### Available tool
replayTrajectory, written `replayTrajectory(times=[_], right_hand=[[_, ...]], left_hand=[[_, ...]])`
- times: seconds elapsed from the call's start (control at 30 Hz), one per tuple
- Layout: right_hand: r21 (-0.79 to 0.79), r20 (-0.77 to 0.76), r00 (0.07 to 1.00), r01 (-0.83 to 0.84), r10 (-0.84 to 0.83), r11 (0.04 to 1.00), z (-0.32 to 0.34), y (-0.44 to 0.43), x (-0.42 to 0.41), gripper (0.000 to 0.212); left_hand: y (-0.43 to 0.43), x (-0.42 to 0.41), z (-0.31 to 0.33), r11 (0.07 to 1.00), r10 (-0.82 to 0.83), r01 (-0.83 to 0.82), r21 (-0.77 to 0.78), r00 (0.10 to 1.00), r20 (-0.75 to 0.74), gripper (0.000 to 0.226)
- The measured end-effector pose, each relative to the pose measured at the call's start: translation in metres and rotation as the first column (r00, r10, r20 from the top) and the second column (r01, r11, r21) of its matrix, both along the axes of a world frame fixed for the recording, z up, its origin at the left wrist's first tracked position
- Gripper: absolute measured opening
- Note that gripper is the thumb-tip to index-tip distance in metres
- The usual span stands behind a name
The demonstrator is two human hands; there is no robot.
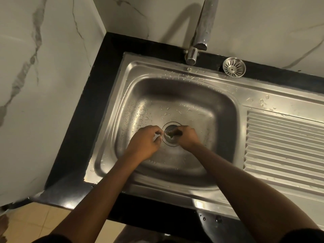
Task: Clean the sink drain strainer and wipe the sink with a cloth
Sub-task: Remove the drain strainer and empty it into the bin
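A round steel strainer [234,67] with radial slots lies on the black counter behind the sink, right of the tap. The steel sink basin [198,95] is wet with droplets. Its drain opening [171,137] is uncovered, with bits of green and white debris at its centre. My left hand [145,142] rests at the drain's left edge, fingers curled with the tips pinched together. My right hand [186,137] is at the drain's right edge, its fingertips pinching the debris over the opening. No cloth is in view.
A chrome tap [201,30] rises from the back rim of the sink. A ribbed steel draining board [284,146] extends to the right. The black counter [91,95] frames the sink, with marble-pattern walls at the left and back.
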State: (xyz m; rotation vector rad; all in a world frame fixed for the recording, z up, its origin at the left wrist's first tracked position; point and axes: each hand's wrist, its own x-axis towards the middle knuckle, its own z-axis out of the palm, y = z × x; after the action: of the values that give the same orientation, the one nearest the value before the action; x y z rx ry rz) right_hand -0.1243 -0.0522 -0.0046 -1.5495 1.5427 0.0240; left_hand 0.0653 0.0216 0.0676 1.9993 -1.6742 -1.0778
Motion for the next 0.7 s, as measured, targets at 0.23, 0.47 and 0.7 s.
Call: replayTrajectory(times=[0.23,0.47,0.7], right_hand=[[-0.041,0.193,0.952,0.252,-0.240,0.967,0.052,0.011,-0.013,0.018],[0.032,0.428,0.838,0.362,-0.340,0.932,0.109,0.044,-0.024,0.017],[0.081,0.586,0.763,0.280,-0.273,0.957,0.153,0.080,-0.031,0.009]], left_hand=[[-0.002,-0.005,0.014,0.999,0.023,-0.026,-0.036,0.996,-0.082,0.025],[0.010,-0.016,0.054,0.990,0.040,-0.072,-0.124,0.968,-0.250,0.040],[0.044,-0.029,0.086,0.964,-0.014,-0.059,-0.261,0.963,-0.269,0.031]])
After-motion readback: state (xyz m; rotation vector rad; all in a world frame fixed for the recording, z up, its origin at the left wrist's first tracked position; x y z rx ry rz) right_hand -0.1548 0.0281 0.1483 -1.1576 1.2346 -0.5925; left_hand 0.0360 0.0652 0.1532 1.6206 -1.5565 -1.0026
